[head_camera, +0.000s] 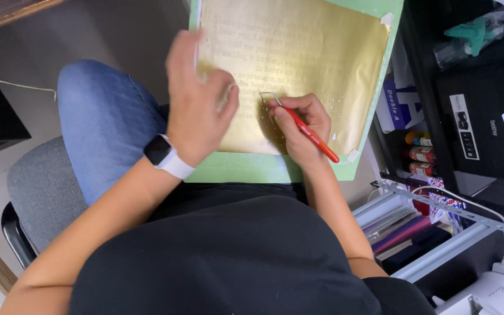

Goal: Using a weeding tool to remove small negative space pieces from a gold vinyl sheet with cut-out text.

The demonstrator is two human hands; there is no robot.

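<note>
A shiny gold sheet [298, 41] with faint cut lettering is taped onto a light green mat [246, 169] that rests on my lap. My right hand [301, 125] grips a red-handled hook tool [310, 133], its metal tip touching the gold sheet near the middle. My left hand [196, 102], with a white-strapped watch on the wrist, hovers over the sheet's left edge, fingers curled and thumb pinched toward them; whether anything is between them is hidden.
I sit on a grey chair [42, 186], wearing blue jeans [103, 122] and a black top. On the right stand a black printer [479, 116], small paint bottles [421, 154], stacked folders [403, 227] on a white rack, and a white cable [485, 213].
</note>
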